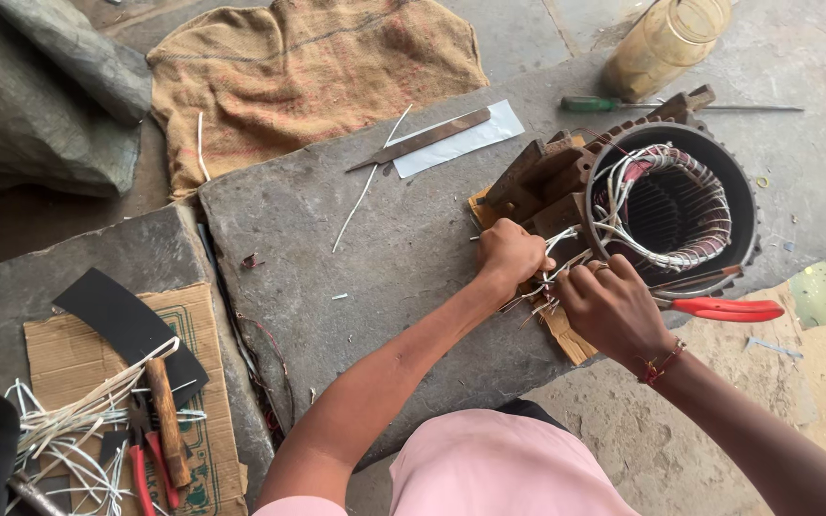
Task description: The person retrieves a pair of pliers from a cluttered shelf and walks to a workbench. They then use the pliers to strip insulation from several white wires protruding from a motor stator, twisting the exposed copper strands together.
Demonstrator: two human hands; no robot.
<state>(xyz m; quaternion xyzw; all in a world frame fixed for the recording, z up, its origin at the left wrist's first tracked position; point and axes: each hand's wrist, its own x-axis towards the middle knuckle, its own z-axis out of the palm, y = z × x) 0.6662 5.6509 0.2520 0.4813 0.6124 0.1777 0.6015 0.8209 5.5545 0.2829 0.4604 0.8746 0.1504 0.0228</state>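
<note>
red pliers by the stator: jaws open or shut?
Cannot tell. The red-handled pliers lie flat beside the motor stator; the handles sit close together, but the right hand hides the jaw end.

Jar [666, 40] top cut off; wire ends [539, 287] hidden by hands.

Red-handled pliers [719, 308]; tan burlap sack [313, 72]

Grey stone slab [375, 239] bears motor stator [671, 196], metal blade [423, 139], red-handled pliers [719, 308].
</note>
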